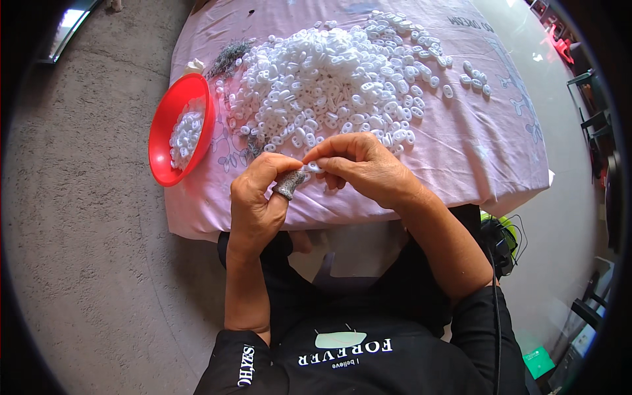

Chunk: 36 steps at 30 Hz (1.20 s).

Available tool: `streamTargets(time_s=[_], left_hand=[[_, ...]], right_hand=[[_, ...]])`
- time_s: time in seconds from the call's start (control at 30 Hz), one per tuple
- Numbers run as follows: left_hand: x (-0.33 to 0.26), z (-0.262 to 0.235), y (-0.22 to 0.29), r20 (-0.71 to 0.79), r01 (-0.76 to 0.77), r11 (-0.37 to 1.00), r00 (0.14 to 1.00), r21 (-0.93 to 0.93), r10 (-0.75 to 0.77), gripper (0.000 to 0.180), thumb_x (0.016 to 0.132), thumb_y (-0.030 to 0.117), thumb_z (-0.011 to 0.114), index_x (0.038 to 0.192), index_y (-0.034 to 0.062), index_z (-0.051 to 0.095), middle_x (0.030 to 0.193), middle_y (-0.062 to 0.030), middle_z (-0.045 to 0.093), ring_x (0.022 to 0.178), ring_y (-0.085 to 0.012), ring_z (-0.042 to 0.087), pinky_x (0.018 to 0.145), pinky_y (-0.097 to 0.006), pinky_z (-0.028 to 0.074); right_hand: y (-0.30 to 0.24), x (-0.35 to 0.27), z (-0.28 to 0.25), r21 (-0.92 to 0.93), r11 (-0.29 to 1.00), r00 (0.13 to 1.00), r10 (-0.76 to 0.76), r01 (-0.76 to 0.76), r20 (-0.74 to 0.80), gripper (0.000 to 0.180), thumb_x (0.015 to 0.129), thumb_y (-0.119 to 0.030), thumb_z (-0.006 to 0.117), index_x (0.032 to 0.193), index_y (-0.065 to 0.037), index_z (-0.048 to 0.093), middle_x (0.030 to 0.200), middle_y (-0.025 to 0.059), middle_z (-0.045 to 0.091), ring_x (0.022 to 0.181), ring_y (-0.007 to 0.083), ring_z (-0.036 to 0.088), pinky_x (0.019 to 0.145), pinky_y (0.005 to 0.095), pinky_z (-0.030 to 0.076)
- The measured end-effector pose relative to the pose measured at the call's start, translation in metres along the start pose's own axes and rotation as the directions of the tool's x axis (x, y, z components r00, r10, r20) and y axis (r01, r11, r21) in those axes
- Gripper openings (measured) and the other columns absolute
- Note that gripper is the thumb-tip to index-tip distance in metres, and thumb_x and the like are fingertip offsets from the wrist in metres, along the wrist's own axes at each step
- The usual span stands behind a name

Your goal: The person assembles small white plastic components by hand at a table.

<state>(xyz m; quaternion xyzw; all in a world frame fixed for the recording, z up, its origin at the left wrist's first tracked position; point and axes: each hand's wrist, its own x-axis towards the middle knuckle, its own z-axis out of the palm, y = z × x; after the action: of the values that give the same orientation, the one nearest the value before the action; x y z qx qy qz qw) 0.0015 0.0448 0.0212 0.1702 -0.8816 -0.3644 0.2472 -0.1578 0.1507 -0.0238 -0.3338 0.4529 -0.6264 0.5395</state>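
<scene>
At the near edge of the table, my left hand [253, 197] and my right hand [378, 170] meet fingertip to fingertip. Between them they pinch a small white oval plastic piece [315, 168] with two holes. A grey finger cover [288, 185] wraps my left thumb. The fingers hide part of the piece, and anything thinner in their grip is too small to make out. Just beyond my hands spreads a large heap of the same white oval pieces [322, 72]. To the left, a red bowl [157, 128] holds more small white pieces.
A pink patterned cloth [461, 158] covers the table. Dark grey tangled bits [229, 58] lie at the heap's left side. Several loose ovals [475, 80] are scattered to the right. A black cable [497, 336] runs beside my right arm.
</scene>
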Motion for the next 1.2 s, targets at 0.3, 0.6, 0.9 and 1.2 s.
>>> streamTargets(time_s=[0.3, 0.6, 0.9, 1.2], left_hand=[[0.006, -0.010, 0.002, 0.170, -0.066, 0.996, 0.983, -0.058, 0.075, 0.024, 0.072, -0.014, 0.058, 0.091, -0.0006, 0.064, 0.082, -0.0102, 0.061, 0.074, -0.0196, 0.062, 0.064, -0.028, 0.048], [0.005, -0.006, 0.007, 0.155, -0.088, 0.996, 0.984, 0.008, 0.086, 0.021, 0.072, -0.014, 0.059, 0.089, -0.0017, 0.064, 0.080, -0.0103, 0.062, 0.070, -0.0202, 0.063, 0.063, -0.028, 0.049], [0.003, -0.003, -0.004, 0.176, -0.013, 0.996, 0.984, -0.092, 0.029, 0.016, 0.076, -0.010, 0.063, 0.089, -0.0015, 0.065, 0.079, -0.0091, 0.063, 0.070, -0.0168, 0.062, 0.063, -0.027, 0.048], [-0.007, 0.008, -0.025, 0.191, 0.225, 0.882, 0.969, -0.414, -0.158, 0.009, 0.082, -0.004, 0.066, 0.091, -0.0028, 0.066, 0.087, -0.0042, 0.063, 0.079, -0.0099, 0.059, 0.073, -0.023, 0.047]], right_hand=[[-0.007, -0.004, -0.004, 0.076, 0.994, 0.992, 0.073, -0.081, 0.102, 0.017, 0.090, -0.009, 0.057, 0.099, 0.002, 0.067, 0.075, 0.0020, 0.061, 0.064, 0.0063, 0.055, 0.057, 0.0210, 0.045], [-0.004, -0.004, -0.005, 0.106, 0.991, 0.989, 0.064, -0.078, 0.130, 0.016, 0.091, -0.011, 0.060, 0.101, 0.001, 0.065, 0.079, 0.0002, 0.062, 0.066, 0.0051, 0.055, 0.059, 0.0191, 0.044], [-0.004, -0.003, -0.005, -0.022, 0.999, 0.992, 0.031, -0.029, 0.119, 0.018, 0.092, -0.008, 0.058, 0.101, 0.004, 0.068, 0.077, 0.0021, 0.063, 0.065, 0.0058, 0.055, 0.058, 0.0203, 0.045], [-0.002, -0.002, -0.001, -0.035, 0.999, 0.999, 0.025, -0.024, 0.040, 0.017, 0.092, -0.007, 0.056, 0.099, 0.004, 0.067, 0.073, 0.0019, 0.061, 0.063, 0.0060, 0.054, 0.056, 0.0207, 0.045]])
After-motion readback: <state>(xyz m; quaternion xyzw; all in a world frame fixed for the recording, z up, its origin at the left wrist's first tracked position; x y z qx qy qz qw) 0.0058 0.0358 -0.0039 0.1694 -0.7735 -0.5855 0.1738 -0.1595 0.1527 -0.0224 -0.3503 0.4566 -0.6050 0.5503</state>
